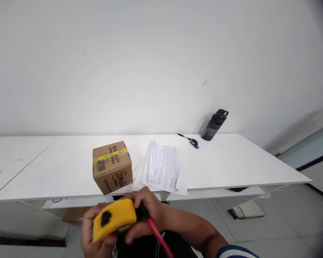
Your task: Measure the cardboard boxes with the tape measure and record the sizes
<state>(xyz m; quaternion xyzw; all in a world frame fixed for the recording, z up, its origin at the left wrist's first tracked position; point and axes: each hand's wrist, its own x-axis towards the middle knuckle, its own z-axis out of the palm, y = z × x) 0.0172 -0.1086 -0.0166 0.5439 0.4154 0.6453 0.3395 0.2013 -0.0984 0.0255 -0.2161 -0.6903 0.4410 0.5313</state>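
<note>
My left hand (87,229) is wrapped round a yellow, palm-sized case with a black mark (115,216), tilted and blurred, at the bottom of the view. My right hand (150,209) is closed at the case's right end. From its fingers a thin red rod with a black end (157,233) slants down to the right. Whether the rod touches the case is hidden by the fingers. Just beyond the hands, on the white table (218,161), are a taped brown cardboard box (111,165) and a stack of written paper sheets (164,166).
A dark bottle (214,125) stands at the back of the table, beside a black pen (183,136) and a small dark blue item (194,143). The wall (150,71) runs along the far edge. Under the table are another cardboard box (72,215) and a flat pale object (249,209).
</note>
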